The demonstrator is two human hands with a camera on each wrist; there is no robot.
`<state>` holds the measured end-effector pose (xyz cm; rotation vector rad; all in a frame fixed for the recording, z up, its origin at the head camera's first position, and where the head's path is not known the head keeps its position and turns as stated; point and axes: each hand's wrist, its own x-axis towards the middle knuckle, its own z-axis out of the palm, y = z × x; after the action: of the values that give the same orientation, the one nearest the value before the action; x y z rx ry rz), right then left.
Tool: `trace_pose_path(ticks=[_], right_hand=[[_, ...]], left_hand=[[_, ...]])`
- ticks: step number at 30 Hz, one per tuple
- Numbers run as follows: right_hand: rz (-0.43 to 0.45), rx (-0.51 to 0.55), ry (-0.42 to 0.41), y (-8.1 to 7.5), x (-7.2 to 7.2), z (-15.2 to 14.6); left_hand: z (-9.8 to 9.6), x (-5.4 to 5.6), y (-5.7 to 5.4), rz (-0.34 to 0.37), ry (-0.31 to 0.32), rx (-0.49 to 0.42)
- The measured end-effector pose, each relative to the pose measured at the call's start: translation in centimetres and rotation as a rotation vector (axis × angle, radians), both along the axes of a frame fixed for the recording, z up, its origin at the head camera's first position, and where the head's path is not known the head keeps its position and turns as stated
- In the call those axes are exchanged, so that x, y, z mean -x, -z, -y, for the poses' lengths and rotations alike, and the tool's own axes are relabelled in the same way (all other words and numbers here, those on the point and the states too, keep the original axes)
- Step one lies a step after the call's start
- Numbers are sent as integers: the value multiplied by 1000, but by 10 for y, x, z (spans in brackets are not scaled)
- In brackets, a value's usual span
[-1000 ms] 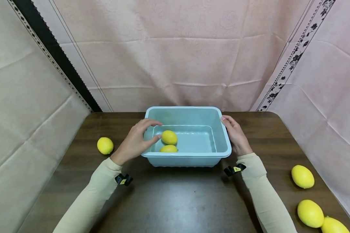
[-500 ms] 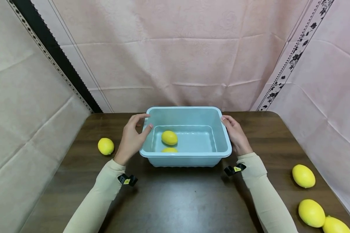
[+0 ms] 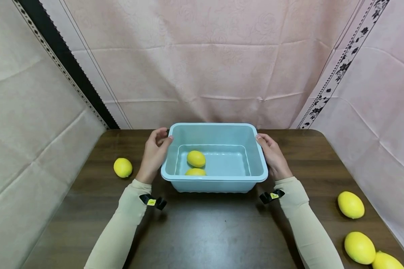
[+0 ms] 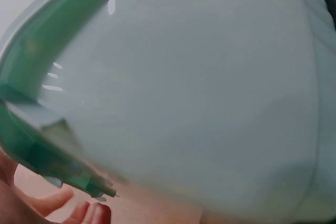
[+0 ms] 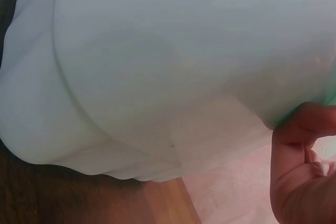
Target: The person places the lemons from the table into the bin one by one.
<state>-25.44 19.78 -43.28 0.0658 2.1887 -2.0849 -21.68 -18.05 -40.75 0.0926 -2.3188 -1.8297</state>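
Observation:
A light blue plastic basin (image 3: 215, 178) stands at the far middle of the table, with one lemon (image 3: 196, 158) inside and another lemon (image 3: 195, 172) partly hidden behind its front wall. My right hand (image 3: 272, 155) grips its right rim, the thumb on top and the fingers mostly hidden. At the left rim is my left hand (image 3: 155, 153), with thumb and fingers apart and loosely bent. In the left wrist view its fingers (image 4: 52, 203) lie just outside the green-tinted rim. The right wrist view has the basin wall (image 5: 131, 77) beside the right thumb (image 5: 302, 121).
One lemon (image 3: 122, 167) lies on the table left of the left hand. Several more are at the right edge, including one lemon (image 3: 351, 205) apart and one lemon (image 3: 360, 247) nearer. Pinkish cloth (image 3: 215, 74) hangs behind and at both sides of the brown table (image 3: 205, 231).
My left hand has drawn back leftward from over the basin to outside its left rim, its fingers bending more. The right hand and the basin have stayed put.

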Motion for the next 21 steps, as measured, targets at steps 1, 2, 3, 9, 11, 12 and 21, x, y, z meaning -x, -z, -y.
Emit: trace_pose_path(ticks=[1,2,3,9,11,12,21], right_hand=[[-1,1,0,0,0,0],[1,-2,-2,0,-1,0],[0,-3,-3,0,-1,-1],[-7,-10,-15,-1,-1,-1],[-8,-6,-25,-1,0,-1],[-8,-6,-30,-1,0,-1],[10,-46,-22,-4,-1,-4]], left_hand=[[-1,1,0,29,4,-10],[-1,2,0,54,10,-16],[-2,2,-1,77,11,-26],[-4,11,2,129,-1,-82],[-3,13,3,131,-12,-76],[-2,14,4,133,-16,-75],[1,17,9,174,51,-76]])
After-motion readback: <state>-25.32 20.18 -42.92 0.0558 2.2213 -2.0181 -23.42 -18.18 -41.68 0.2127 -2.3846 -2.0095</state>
